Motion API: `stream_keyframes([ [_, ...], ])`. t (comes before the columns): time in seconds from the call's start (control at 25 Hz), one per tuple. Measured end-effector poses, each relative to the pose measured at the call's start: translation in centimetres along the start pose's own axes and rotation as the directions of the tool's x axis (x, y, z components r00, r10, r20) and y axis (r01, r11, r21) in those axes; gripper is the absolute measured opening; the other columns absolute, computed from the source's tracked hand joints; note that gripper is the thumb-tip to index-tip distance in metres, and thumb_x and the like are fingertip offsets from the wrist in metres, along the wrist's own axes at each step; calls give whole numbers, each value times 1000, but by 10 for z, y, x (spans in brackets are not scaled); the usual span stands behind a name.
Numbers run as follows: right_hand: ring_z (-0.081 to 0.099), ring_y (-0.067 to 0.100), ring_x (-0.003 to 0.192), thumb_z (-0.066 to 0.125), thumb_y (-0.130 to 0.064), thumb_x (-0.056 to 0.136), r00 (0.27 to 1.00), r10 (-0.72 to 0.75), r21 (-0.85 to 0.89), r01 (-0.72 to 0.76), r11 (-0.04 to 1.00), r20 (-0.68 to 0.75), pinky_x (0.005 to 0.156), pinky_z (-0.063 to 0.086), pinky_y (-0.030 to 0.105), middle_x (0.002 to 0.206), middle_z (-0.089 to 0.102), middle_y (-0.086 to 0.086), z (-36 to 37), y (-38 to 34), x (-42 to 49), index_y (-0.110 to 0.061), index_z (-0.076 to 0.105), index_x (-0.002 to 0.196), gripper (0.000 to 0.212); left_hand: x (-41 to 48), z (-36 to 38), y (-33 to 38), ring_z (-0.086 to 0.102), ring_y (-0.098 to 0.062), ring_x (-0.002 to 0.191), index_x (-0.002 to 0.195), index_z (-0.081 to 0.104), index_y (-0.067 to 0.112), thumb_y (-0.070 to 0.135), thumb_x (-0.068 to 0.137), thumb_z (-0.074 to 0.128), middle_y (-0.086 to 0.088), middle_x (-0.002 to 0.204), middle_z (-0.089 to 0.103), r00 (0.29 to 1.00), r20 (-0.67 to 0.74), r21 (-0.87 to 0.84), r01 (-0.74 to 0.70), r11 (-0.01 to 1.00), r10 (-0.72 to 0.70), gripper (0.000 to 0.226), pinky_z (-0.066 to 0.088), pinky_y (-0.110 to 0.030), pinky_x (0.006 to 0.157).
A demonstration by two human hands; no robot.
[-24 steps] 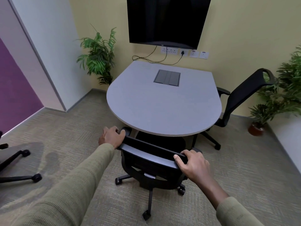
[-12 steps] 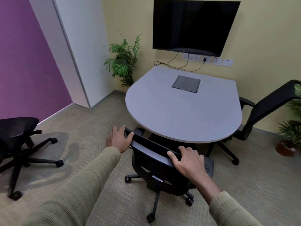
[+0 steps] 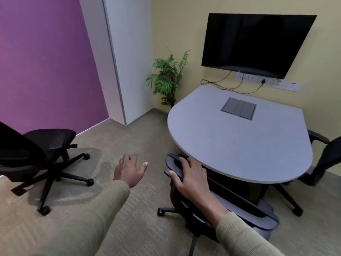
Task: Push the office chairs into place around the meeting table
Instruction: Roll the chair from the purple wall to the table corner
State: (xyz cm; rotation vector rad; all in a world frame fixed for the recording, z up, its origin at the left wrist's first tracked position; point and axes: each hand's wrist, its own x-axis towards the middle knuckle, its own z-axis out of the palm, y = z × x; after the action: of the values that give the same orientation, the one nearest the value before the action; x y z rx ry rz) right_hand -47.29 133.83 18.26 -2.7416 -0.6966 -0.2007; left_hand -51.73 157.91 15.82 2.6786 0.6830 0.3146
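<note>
A grey rounded meeting table (image 3: pixel 239 145) stands against the yellow wall. A black office chair (image 3: pixel 239 209) is tucked under its near edge, its backrest top facing me. My right hand (image 3: pixel 191 176) rests on the left end of that backrest, fingers draped over it. My left hand (image 3: pixel 129 169) hovers open over the carpet, apart from any chair. A second black chair (image 3: pixel 36 150) stands loose at the left, away from the table. A third black chair (image 3: pixel 326 159) sits at the table's right side, partly cut off by the frame.
A wall-mounted dark screen (image 3: pixel 256 43) hangs above the table, with cables and sockets (image 3: pixel 247 77) below it. A potted plant (image 3: pixel 168 78) fills the corner left of the table. A purple wall (image 3: pixel 46 61) and a white pillar (image 3: pixel 127 52) bound the left side.
My left hand has let go of the backrest and moved left, open. My right hand has slid to the backrest's left end. My view has turned left, showing more of the loose chair.
</note>
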Motion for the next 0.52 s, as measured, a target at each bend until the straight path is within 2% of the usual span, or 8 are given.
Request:
stream_keyframes([
  [0.28,47,25,121,30,-73,91,997,-65,55,63,997,39,95,39,44,132,53,4,67,-159,83,-25,45,141,70,57,-45,-127,49,-28,121,142,48,22,60,94,49,-8,127,50,998,5,-9,55,998,-54,62,42,-41,98],
  [0.52,53,26,120,34,-72,92,982,-139,91,128,988,128,94,40,44,128,58,5,113,-264,134,-25,46,140,67,95,-78,-225,47,-28,124,141,48,23,61,94,47,-8,132,49,990,0,-4,141,990,-141,60,40,-42,101],
])
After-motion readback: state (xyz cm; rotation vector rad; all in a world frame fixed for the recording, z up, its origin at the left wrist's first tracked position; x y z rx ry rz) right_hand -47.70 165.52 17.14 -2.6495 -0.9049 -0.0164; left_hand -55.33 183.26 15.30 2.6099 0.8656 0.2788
